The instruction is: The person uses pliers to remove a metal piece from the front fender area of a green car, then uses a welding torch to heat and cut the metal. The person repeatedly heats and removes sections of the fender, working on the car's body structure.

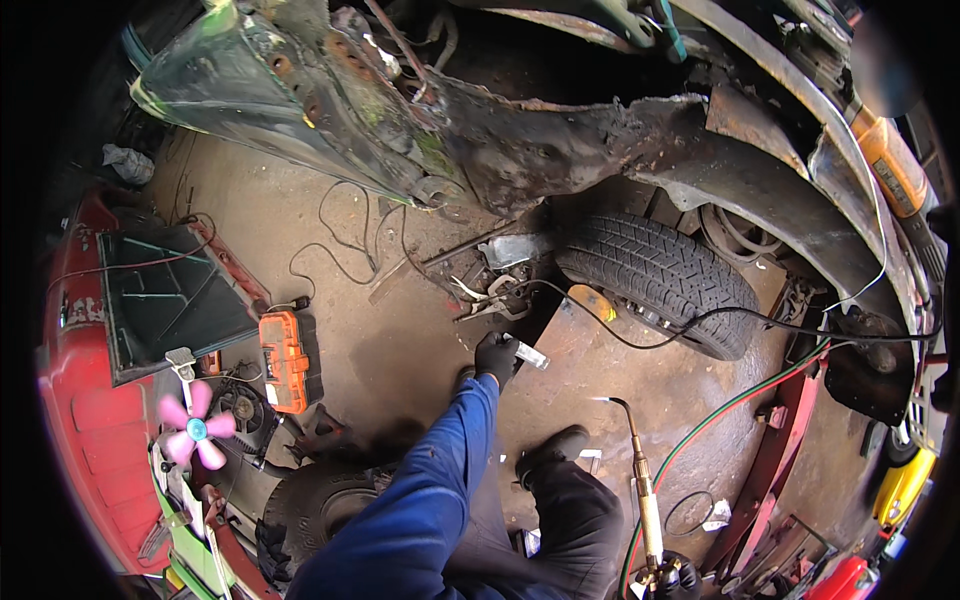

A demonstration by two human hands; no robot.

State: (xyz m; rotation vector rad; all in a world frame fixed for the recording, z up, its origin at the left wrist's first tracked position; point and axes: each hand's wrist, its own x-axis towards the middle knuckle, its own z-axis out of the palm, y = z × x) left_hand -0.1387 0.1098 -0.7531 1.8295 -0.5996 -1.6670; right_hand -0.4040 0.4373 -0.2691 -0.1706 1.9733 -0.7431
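Observation:
My left hand [495, 358], in a black glove, is closed round a small silvery-white rectangular thing [532, 354]; its exact kind does not show. At the lower edge my black-gloved right hand [682, 578] grips the valve end of a gas torch [649, 510]. The brass torch points away from me, and its thin neck bends left to a pale tip [603, 400]. I cannot tell whether a flame burns there. Green and red twin hoses [700, 425] curve beside the torch. Beyond both hands lies a tyre [660, 280] beneath a rusty, cut vehicle body [520, 150].
An orange toolbox [286, 362] and a pink-bladed fan [196, 428] stand at left, near a red panel [100, 400]. A black cable [640, 345] crosses ahead of me. Metal scraps [500, 290] lie by the tyre. A red beam [775, 450] runs along the right.

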